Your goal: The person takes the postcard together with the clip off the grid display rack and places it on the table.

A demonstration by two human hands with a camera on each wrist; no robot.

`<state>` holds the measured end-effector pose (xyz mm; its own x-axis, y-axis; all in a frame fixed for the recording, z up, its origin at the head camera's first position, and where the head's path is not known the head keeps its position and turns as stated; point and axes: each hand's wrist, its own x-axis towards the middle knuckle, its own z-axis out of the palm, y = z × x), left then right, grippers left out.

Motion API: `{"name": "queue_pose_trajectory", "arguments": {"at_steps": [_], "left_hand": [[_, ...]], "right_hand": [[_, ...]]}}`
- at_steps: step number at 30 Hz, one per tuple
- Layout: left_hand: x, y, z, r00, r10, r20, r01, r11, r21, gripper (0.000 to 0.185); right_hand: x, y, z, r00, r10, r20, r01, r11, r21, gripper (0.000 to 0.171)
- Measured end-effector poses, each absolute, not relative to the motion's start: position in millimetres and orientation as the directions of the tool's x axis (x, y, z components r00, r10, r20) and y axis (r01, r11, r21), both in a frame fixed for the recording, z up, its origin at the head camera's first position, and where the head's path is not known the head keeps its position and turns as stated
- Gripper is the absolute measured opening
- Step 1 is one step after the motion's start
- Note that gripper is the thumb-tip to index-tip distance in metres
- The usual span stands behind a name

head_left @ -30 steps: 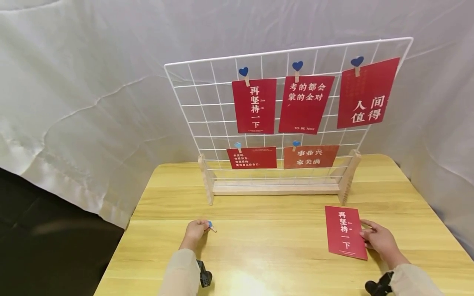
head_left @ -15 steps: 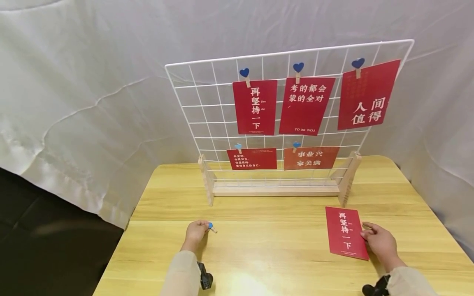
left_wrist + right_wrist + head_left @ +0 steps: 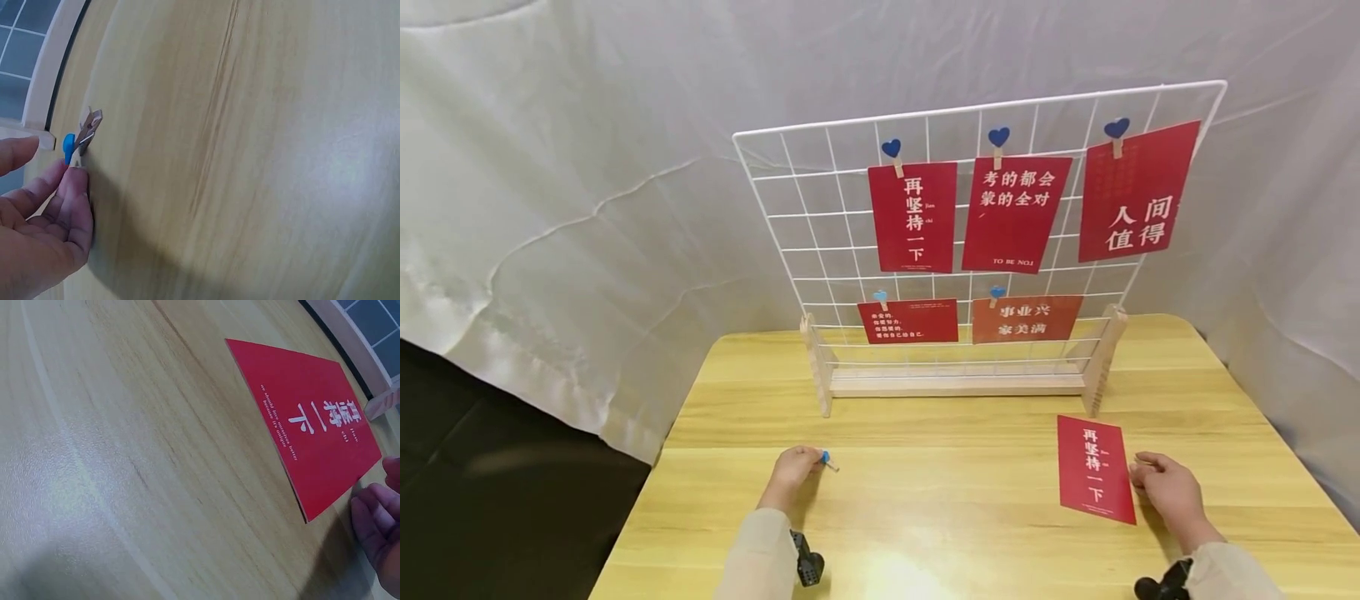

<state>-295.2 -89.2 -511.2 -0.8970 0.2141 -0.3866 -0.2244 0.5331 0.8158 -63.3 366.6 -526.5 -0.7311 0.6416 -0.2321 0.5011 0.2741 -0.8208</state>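
Clock positions are read from the centre of the head view. At 7 o'clock, the left hand (image 3: 793, 472) pinches a small wooden clothespin with a bright-blue heart (image 3: 86, 132) at its fingertips; the wooden end points toward 4 o'clock. At 4 o'clock, a red rectangular card with white lettering (image 3: 1096, 469) lies on the pale yellow wood-grain table (image 3: 947, 475). Just beside its 3 o'clock edge is the right hand (image 3: 1172, 493), its fingers loosely curled; whether a fingertip touches the card cannot be told.

Toward 2 o'clock stands a white wire grid rack (image 3: 977, 107), set in a pale wooden stand (image 3: 955, 385). Its upper row bears three upright red cards (image 3: 1017, 215), each under a wooden clip with a dark-blue heart (image 3: 998, 136); the last hangs tilted. Below are a wide red card (image 3: 910, 322) and a wide orange-red card (image 3: 1027, 319), each under a clip with a lighter blue heart (image 3: 881, 296). Pale grey cloth (image 3: 587, 125) hangs behind.
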Motion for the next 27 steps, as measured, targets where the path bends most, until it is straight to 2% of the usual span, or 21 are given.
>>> {"name": "queue_pose_trajectory", "arguments": {"at_steps": [7, 11, 16, 22, 25, 27], "left_hand": [[-297.1, -94.1, -502.0, -0.905, 0.241, -0.351, -0.175, 0.542, 0.822, 0.028], [-296.8, -94.5, -493.8, -0.906, 0.265, -0.331, -0.151, 0.527, 0.837, 0.033], [-298.6, -90.6, -481.1, -0.904, 0.307, -0.298, -0.134, 0.459, 0.878, 0.040], [-301.3, -81.8, -465.8, -0.902, 0.356, -0.245, -0.092, 0.396, 0.914, 0.038], [-303.5, -76.4, -457.3, -0.902, 0.368, -0.226, -0.074, 0.384, 0.920, 0.038], [-304.5, -73.2, -450.2, -0.902, 0.377, -0.212, -0.058, 0.381, 0.923, 0.038]], "right_hand": [[-63.8, 366.1, -516.6, -0.749, 0.621, -0.232, 0.519, 0.332, -0.788, 0.052], [-69.0, 369.1, -519.3, -0.779, 0.590, -0.213, 0.477, 0.337, -0.812, 0.055], [-85.6, 379.9, -549.0, -0.803, 0.566, -0.185, 0.435, 0.346, -0.832, 0.060], [-107.1, 389.0, -583.1, -0.842, 0.532, -0.091, 0.355, 0.418, -0.836, 0.059], [-117.3, 383.6, -579.0, -0.872, 0.486, -0.060, 0.285, 0.405, -0.869, 0.057], [-121.6, 371.9, -561.3, -0.888, 0.454, -0.076, 0.258, 0.353, -0.900, 0.057]]}}
